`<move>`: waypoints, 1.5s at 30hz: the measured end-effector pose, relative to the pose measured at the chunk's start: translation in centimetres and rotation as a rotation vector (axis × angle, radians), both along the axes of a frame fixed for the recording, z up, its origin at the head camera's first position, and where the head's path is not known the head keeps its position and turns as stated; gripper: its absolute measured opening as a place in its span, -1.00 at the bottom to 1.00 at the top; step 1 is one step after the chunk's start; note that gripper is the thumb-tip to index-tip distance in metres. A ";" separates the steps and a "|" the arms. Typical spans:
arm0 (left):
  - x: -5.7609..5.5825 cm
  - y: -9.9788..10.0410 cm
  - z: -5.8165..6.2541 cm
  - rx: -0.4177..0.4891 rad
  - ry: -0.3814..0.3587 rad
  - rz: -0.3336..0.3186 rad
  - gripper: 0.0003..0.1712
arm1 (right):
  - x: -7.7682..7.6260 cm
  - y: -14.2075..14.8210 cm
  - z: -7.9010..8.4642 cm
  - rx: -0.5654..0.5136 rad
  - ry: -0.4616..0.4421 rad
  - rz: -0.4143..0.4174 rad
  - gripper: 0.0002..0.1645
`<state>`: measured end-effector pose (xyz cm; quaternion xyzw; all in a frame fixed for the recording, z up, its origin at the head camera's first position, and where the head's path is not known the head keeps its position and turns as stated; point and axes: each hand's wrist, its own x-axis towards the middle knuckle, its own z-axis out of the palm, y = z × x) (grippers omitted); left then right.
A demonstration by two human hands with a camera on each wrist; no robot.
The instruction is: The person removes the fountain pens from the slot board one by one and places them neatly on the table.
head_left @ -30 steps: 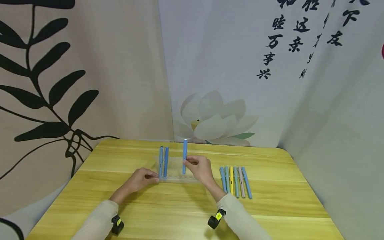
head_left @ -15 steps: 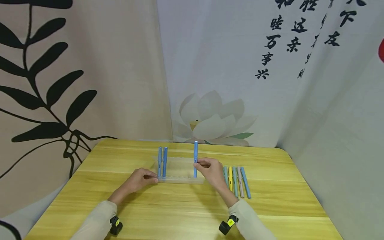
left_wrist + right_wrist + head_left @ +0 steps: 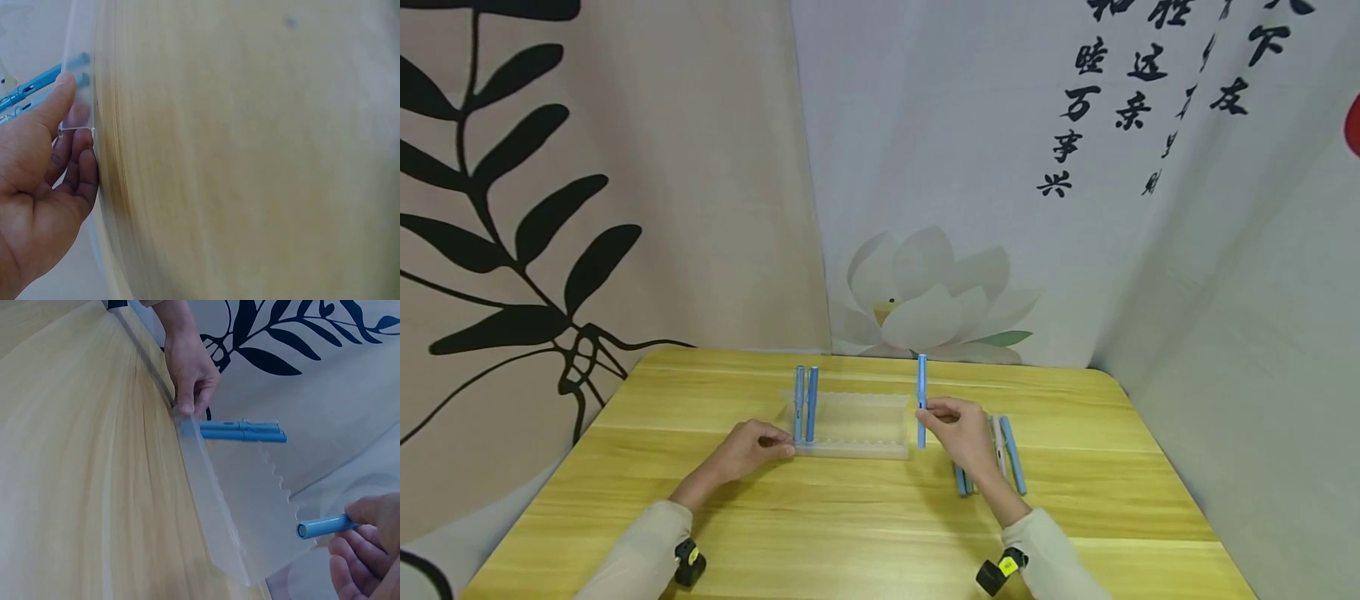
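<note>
My right hand pinched a blue pen upright, right of frame centre, beside the clear rack my left hand held; this seemed a carrying step; the next likely needed steady placing.

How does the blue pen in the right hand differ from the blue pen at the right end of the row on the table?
The held pen is upright, while the end pen lies on the table. The right hand pinches the held pen; no hand holds the end pen. The held pen is nearer the clear rack than the end pen. Both are blue and slender.
</note>
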<state>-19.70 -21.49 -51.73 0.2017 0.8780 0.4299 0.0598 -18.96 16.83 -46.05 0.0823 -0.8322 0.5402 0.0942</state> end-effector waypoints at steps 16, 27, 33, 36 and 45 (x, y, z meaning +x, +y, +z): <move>-0.1 0.0 0.1 -0.013 0.004 0.015 -0.75 | 0.5 5.4 -0.3 0.036 -0.085 -0.124 -0.68; -0.1 -0.1 -0.1 -0.002 0.002 0.003 -0.75 | 1.1 9.1 -0.9 0.131 -0.097 -0.192 -0.61; 0.0 -0.1 0.0 -0.005 0.010 0.000 -0.73 | 1.4 11.0 -1.3 0.156 -0.137 -0.235 -0.64; 0.0 -0.1 0.0 -0.007 0.008 0.003 -0.73 | 1.6 11.9 -1.5 0.169 -0.139 -0.247 -0.65; 0.0 0.0 0.2 -0.011 0.004 0.009 -0.73 | 2.3 14.3 -2.1 0.202 -0.186 -0.244 -0.60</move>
